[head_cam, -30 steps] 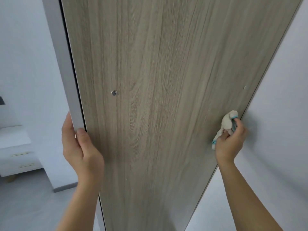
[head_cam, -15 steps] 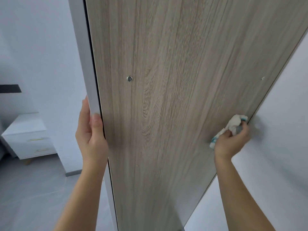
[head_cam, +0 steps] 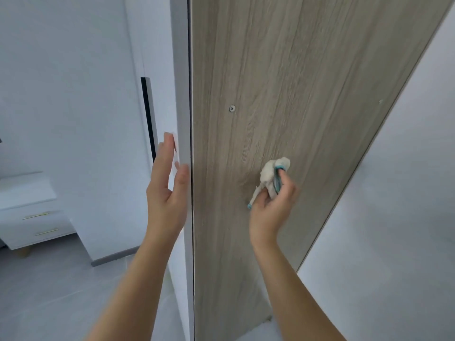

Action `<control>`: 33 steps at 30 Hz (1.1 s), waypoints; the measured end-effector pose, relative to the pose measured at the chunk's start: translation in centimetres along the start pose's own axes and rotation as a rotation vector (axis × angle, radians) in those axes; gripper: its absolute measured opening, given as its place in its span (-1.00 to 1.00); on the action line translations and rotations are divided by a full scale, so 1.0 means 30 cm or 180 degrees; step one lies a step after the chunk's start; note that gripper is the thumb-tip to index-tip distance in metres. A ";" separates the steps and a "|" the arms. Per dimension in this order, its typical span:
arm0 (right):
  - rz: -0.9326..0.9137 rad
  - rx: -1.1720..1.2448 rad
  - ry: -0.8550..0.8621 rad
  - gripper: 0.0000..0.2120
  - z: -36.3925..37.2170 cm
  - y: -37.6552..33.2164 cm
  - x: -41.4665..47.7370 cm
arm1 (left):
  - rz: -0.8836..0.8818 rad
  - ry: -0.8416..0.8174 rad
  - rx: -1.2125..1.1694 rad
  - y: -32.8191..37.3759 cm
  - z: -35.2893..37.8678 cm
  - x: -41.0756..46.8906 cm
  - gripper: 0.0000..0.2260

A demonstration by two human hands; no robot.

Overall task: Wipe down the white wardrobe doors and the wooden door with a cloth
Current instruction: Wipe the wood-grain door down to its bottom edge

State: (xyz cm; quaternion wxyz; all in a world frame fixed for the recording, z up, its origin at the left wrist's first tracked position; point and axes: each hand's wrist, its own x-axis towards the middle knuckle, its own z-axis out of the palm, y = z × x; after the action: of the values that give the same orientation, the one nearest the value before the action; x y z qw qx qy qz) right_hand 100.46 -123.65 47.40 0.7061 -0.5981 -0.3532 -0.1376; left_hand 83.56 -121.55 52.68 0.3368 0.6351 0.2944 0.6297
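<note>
A person's right hand (head_cam: 270,207) grips a crumpled off-white cloth with a teal hem (head_cam: 267,177) and holds it against the face of a tall grey-brown wood-grain door (head_cam: 307,82). Fingers and thumb curl round the bundle, so that most of the cloth bulges out above the fingertips and a thin tail hangs down past the thumb. The left hand (head_cam: 168,195) is spread flat and holds nothing, its fingers straight and close together alongside the door's white painted edge (head_cam: 183,70). Its thumb lies against that edge, while the fingers reach up on the far side of it; whether they touch cannot be told. A small round metal screw head (head_cam: 232,108) sits in the wood above and between the two hands. Beyond the left hand's fingers stands a white wardrobe (head_cam: 73,94), its narrow black vertical handle slot (head_cam: 148,119) just past the fingertips. Further out on that side, and lower, a white two-drawer bedside cabinet with slim gold handles (head_cam: 29,207) stands on a grey floor (head_cam: 49,291). On the outer side of the right hand, a plain white wall (head_cam: 406,217) meets the door's slanting far edge.
</note>
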 end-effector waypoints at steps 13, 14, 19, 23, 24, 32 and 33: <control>-0.0761 0.0131 -0.0989 -0.52 0.016 -0.142 -0.278 | 0.0092 -0.0223 0.0263 -0.090 -0.060 -0.089 -0.54; -0.0785 0.0131 -0.1020 -0.54 0.017 -0.141 -0.287 | 0.0057 -0.0216 0.0259 -0.096 -0.060 -0.097 -0.54; -0.1078 0.0009 -0.1177 -0.62 0.002 -0.122 -0.284 | 0.0027 -0.0122 0.0319 -0.113 -0.043 -0.132 -0.53; -0.1157 -0.0161 -0.1138 -0.56 -0.017 -0.082 -0.248 | -0.0094 0.0062 0.0124 -0.109 0.003 -0.156 -0.52; -0.1131 -0.0205 -0.1105 -0.56 -0.025 -0.061 -0.231 | -0.0127 0.0113 0.0090 -0.108 0.017 -0.160 -0.51; -0.0617 -0.0342 -0.0874 -0.71 -0.107 0.111 -0.024 | -0.0267 0.0612 0.0170 -0.104 0.124 -0.179 -0.44; -0.0537 -0.0364 -0.0857 -0.69 -0.119 0.135 0.011 | -0.0263 0.0700 0.0212 -0.102 0.137 -0.179 -0.44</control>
State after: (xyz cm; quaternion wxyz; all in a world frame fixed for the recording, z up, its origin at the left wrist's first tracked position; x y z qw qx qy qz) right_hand 104.37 -125.94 44.47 0.6032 -0.6186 -0.4852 -0.1348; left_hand 87.63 -124.24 47.10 0.3069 0.5603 0.3762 0.6710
